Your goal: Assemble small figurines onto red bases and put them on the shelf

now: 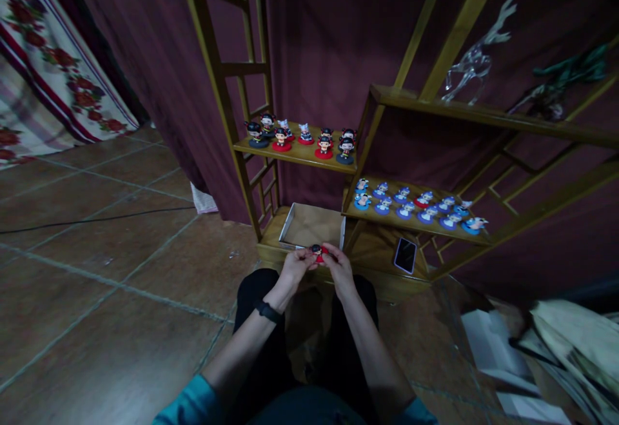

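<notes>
Between my two hands is a small red figurine (318, 255) with black hair, held in front of a shallow cardboard box (312, 222). My left hand (296, 265) pinches it from the left, with a dark band on that wrist. The fingers of my right hand (339, 266) close on its right side. Several similar figurines on red and dark bases, such as a red one (324, 146), stand on the upper left shelf (294, 157). Blue and purple figurines (405, 209) stand in two rows on the lower right shelf (420, 224).
A phone (405, 255) lies on the bottom board at right. On the top right shelf stand a clear deer ornament (469, 67) and a green ornament (575, 67). Wooden posts (213, 77) frame the shelves. White boxes (498, 341) and a pale bag (575, 328) lie on the right floor.
</notes>
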`<action>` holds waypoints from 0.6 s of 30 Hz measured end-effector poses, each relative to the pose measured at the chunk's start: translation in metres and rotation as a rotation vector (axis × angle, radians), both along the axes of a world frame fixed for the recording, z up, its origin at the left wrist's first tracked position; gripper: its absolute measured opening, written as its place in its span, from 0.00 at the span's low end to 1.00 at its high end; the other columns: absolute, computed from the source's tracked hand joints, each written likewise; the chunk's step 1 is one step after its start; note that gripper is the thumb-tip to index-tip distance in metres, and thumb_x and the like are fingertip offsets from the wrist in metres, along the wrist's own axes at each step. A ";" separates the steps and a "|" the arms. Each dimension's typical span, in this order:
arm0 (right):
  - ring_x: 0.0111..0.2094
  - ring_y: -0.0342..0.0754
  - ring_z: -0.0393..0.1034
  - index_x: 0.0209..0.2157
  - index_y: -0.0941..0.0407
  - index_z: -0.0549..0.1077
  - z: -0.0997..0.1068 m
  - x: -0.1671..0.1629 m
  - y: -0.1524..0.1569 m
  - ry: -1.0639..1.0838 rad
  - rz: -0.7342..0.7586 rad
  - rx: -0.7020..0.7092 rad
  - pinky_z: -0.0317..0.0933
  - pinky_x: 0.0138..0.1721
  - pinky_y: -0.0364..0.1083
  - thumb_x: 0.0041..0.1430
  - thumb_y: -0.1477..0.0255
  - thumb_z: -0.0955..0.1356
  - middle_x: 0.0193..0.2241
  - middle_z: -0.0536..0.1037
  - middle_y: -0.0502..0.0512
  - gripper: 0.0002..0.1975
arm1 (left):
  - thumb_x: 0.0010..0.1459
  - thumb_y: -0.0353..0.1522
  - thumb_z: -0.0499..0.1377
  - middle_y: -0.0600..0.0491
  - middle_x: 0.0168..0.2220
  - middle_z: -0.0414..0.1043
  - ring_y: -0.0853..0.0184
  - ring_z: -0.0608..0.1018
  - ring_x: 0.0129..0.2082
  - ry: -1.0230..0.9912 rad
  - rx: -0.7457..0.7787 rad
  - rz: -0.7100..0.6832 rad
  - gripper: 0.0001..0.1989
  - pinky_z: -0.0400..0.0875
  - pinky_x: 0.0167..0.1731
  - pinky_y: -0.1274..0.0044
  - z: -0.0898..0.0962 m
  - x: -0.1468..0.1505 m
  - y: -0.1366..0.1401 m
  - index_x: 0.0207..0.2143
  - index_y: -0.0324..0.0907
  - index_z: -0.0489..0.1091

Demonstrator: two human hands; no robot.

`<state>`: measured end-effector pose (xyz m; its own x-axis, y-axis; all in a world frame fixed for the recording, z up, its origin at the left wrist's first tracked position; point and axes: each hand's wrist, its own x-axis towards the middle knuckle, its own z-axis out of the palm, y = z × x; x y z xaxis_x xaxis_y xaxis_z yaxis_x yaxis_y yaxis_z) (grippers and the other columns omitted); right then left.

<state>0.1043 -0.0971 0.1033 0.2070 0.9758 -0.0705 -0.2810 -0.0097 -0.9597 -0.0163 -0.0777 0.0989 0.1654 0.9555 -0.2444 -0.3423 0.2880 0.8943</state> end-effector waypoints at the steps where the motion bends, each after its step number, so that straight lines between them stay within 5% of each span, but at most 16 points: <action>1: 0.37 0.51 0.72 0.40 0.55 0.73 0.000 0.000 0.000 0.014 0.003 -0.001 0.68 0.38 0.49 0.41 0.65 0.71 0.39 0.77 0.55 0.21 | 0.39 0.31 0.68 0.49 0.26 0.75 0.70 0.76 0.26 -0.013 -0.018 0.013 0.13 0.70 0.28 0.80 0.000 0.000 0.000 0.30 0.34 0.73; 18: 0.36 0.50 0.73 0.34 0.57 0.75 -0.004 0.001 0.000 0.182 0.025 -0.082 0.67 0.39 0.50 0.38 0.67 0.73 0.36 0.78 0.56 0.18 | 0.48 0.22 0.61 0.48 0.27 0.75 0.73 0.76 0.22 -0.105 -0.173 0.031 0.07 0.72 0.27 0.81 0.005 -0.005 0.002 0.33 0.34 0.71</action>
